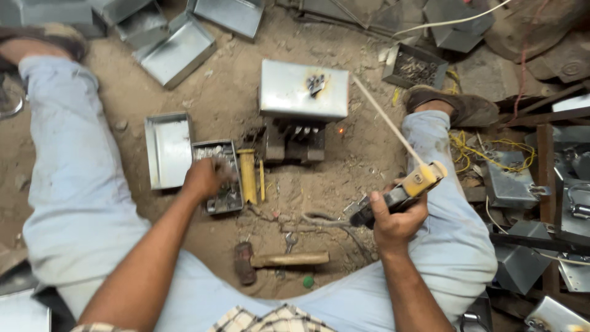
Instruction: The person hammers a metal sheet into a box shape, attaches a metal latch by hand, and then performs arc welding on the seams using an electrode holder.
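- The right hand (pixel 396 221) is closed around the dark handle of a welding electrode holder (pixel 399 195); a long thin rod (pixel 387 120) is clamped in its yellow head and points up toward the metal box (pixel 303 89).
- The left hand (pixel 203 179) reaches into a small tray of small metal parts (pixel 220 178); the fingers are blurred, so it cannot be told if they pinch something.
- The box stands on dark blocks on the dirt floor (pixel 227 92), between the person's legs. A burnt mark with a small fitting on its top suggests that one weld is already made; a small orange spark glows near its base.
- A hammer (pixel 279 261) lies near the person, untouched, and an empty tray (pixel 167 149) sits just beside the parts tray.
- Many other boxes lie around, so more work seems left.
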